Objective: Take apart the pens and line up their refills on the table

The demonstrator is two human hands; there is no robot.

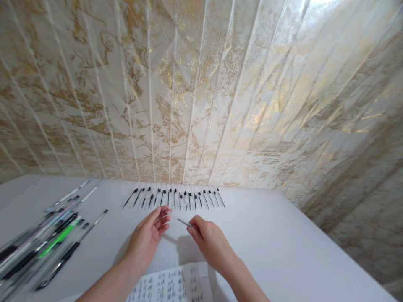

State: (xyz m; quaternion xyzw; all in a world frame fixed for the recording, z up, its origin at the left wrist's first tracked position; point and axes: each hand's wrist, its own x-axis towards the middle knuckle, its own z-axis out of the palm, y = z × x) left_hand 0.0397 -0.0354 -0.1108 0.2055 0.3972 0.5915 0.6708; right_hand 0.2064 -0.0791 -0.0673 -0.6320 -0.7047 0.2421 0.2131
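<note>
My right hand (206, 237) pinches a thin pen refill (183, 222) between thumb and fingers. Its dark grey length points up and left, and a faint clear part runs on toward my left hand (153, 226). The thumb and forefinger of that left hand come together at the clear end, while its other fingers are loosely curled and spread. Blur hides exactly how the left fingertips touch it. Just beyond both hands lies a row of slim clear pieces with black tops and dark cores (170, 197), side by side on the white table (264, 243).
A heap of pens (64, 258) covers the table's left side, with a bright green pen (59, 237) among them. Handwritten paper (176, 285) lies at the near edge, below my hands. Gold-patterned curtain-like sheeting (189, 92) rises behind the table and along its right.
</note>
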